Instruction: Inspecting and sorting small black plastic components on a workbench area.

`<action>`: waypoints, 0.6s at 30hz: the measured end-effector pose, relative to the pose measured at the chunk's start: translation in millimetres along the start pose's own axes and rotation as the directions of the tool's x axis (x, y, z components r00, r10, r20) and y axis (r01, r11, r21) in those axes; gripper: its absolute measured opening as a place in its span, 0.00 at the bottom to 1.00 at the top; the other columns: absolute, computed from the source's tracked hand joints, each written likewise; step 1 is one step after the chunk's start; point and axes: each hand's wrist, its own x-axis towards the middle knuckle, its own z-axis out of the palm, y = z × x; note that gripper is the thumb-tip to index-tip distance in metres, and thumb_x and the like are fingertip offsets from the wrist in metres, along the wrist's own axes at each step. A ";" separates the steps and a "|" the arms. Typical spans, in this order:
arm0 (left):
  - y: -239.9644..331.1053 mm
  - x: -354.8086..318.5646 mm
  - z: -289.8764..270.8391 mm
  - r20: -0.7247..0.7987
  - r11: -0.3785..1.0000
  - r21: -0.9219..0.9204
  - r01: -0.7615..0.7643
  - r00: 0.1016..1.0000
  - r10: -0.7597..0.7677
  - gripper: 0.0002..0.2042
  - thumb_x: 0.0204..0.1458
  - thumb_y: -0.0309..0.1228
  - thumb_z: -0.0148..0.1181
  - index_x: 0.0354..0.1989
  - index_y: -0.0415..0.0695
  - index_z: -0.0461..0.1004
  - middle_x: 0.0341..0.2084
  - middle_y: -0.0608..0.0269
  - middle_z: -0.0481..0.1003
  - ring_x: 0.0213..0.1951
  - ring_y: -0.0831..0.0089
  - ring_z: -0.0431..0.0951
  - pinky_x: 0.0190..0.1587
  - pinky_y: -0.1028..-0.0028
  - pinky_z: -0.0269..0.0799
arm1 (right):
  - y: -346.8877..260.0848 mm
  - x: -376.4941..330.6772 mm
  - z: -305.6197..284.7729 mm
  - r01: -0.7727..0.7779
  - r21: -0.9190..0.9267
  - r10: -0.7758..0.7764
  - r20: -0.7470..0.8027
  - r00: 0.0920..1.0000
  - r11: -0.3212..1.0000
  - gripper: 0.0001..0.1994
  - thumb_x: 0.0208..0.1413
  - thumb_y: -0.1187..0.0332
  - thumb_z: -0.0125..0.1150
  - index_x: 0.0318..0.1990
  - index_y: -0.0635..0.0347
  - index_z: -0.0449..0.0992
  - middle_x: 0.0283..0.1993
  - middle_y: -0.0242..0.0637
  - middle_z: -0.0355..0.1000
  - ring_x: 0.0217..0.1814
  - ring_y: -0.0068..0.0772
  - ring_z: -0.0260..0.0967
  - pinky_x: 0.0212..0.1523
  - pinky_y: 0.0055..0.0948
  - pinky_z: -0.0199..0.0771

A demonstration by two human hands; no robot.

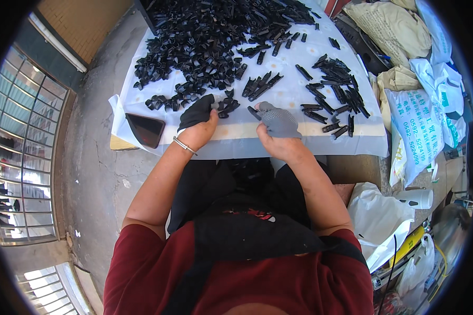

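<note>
The person sits at a worktop [236, 137] covered with a white sheet and works with two hands. The left hand [198, 122] wears a black half glove, and one metal bangle [184, 145] is around its wrist. Its grip is closed on a small black plastic piece [216, 100], right beside a little heap of the same pieces [227, 106] at the near edge. The right hand [278, 126] wears a grey dotted half glove. Its fingers are bent, and one black piece [254, 112] lies at the fingertips; whether the grip really holds it cannot be told.

The black pieces are too many to count. They make one very large pile [205, 37] at the far left, one small bundle [260, 85] in the middle just beyond the hands, and one loose group of long pieces [333, 89] at the right. One dark phone [145, 129] lies flat on the near left corner of the worktop. At the right of the worktop stand several white sacks [418, 126], and one white cup [416, 198] is seen near them, lower down.
</note>
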 end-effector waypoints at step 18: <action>24.9 -46.7 -12.5 0.390 0.942 -0.247 -0.228 0.866 0.312 0.13 0.55 0.30 0.41 0.46 0.43 0.67 0.45 0.51 0.69 0.43 0.58 0.73 0.43 0.68 0.68 | -33.2 -23.4 2.9 0.209 -0.044 -0.206 0.065 0.976 0.977 0.14 0.47 0.63 0.56 0.40 0.59 0.71 0.33 0.42 0.71 0.35 0.45 0.68 0.35 0.39 0.67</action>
